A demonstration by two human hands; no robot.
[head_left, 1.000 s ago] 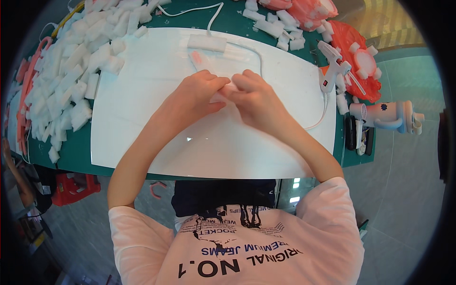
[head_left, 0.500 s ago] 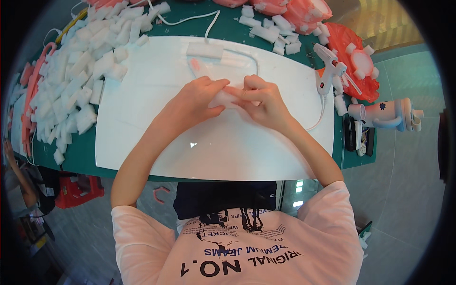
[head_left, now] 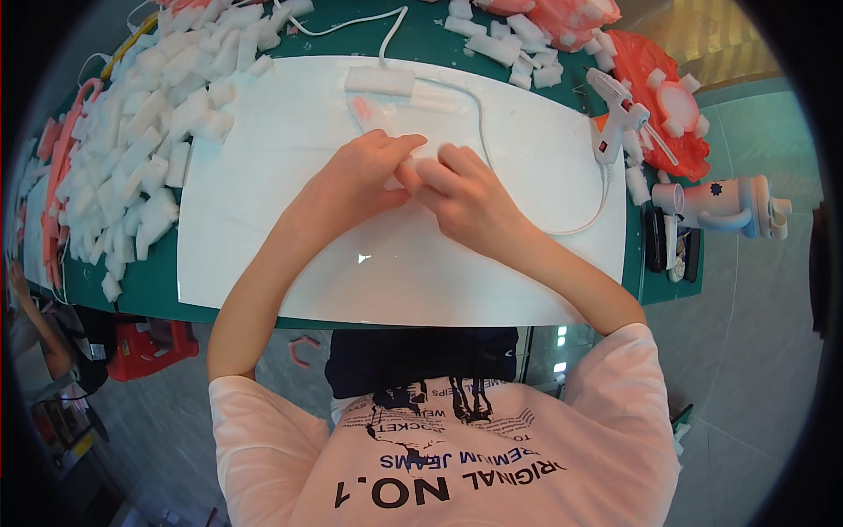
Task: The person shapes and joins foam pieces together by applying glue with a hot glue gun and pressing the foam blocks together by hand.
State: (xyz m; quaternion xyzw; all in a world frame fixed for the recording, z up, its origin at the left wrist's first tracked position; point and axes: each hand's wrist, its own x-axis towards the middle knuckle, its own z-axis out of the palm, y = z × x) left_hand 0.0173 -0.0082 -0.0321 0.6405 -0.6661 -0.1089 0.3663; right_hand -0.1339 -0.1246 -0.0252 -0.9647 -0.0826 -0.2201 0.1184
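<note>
Over the white board (head_left: 421,281) my two hands meet. My left hand (head_left: 362,180) is closed with thumb and fingers around a small white foam piece (head_left: 392,183), mostly hidden by the fingers. Against its fingertips, my right hand (head_left: 461,191) is curled shut, slightly smeared by motion; what it pinches is hidden. Just beyond the left hand lies a whitish piece with a pink patch (head_left: 363,111). Farther back rests a white foam block (head_left: 379,82), near a white cable (head_left: 482,132).
A heap of white foam blocks (head_left: 132,149) covers the left side. At the right stand a white glue gun (head_left: 619,114), a red plastic bag (head_left: 654,66), a pale tumbler (head_left: 716,206) and small dark items (head_left: 655,239). Another person's arm (head_left: 39,325) shows at far left.
My right hand has drawn closer to the left, its fingers curling in. The foam piece between the hands is now more covered. The whole view has shifted slightly.
</note>
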